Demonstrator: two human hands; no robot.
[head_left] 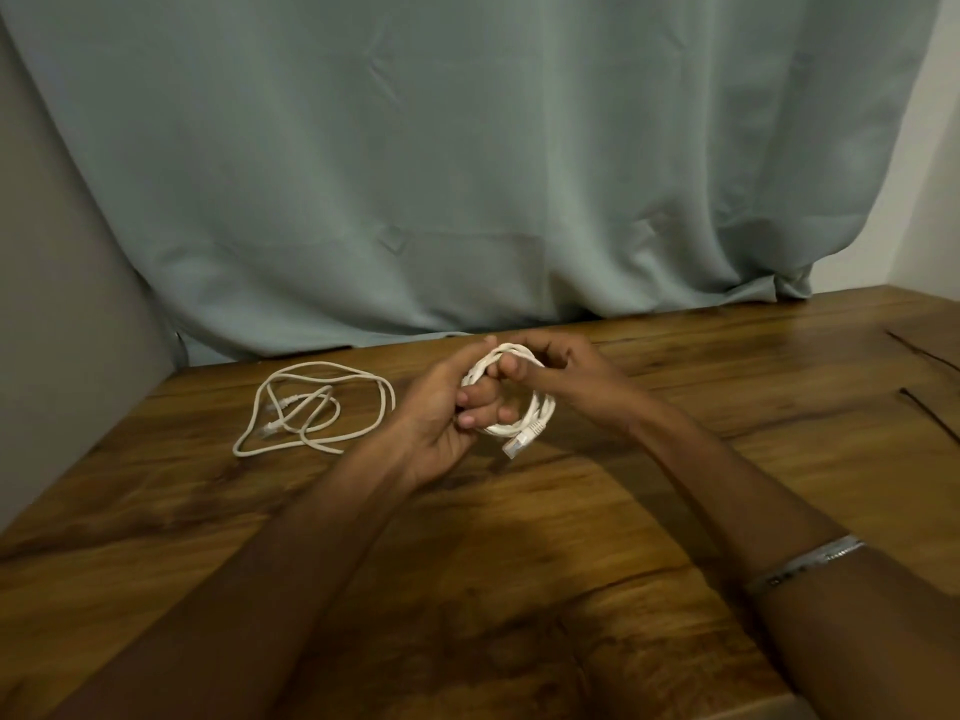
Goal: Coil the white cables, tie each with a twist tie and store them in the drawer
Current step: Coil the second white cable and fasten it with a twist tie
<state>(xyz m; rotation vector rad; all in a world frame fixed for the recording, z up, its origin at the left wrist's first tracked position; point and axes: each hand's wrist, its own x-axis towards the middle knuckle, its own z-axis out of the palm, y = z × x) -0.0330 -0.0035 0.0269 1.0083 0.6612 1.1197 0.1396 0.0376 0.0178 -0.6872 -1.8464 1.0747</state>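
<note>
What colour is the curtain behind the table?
Pale grey-green, plain, seen in the head view: curtain behind the table.

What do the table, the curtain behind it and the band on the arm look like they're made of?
Brown table: probably wood or wood-look laminate, with visible grain, dark cracks and a slight sheen. Grey-green curtain: soft matte fabric, hanging in folds. Thin silver bangle: likely metal, since it glints.
</note>
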